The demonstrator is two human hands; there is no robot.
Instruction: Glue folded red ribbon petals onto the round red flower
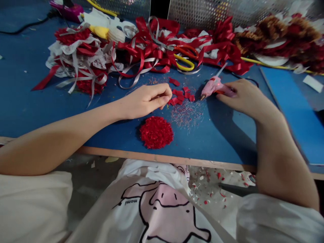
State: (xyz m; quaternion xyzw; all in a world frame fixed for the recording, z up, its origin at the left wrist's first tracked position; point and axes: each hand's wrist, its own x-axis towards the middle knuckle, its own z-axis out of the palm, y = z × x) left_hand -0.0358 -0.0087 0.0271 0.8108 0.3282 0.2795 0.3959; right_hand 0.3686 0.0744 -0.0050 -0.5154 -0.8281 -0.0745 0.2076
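My right hand (241, 98) is wrapped round the handle of a pink glue gun (212, 87), with a glue stick poking out of its back and its nozzle pointing left and down. With fingers pinched, my left hand (152, 98) is at the left edge of several small cut pieces of red ribbon (179, 96). Whether a piece is between those fingertips is hidden. A round, ruffled red pompom (157, 132) lies on the blue table just below my left hand, near the front edge.
Behind my hands lies a heap of red ribbon (162, 27) with orange-and-yellow-handled scissors (184, 62). White lace and red rosettes (83, 57) are piled at the left. A blue board (291, 104) lies at the right. Brown and dark red trim (275, 37) sits at the back right.
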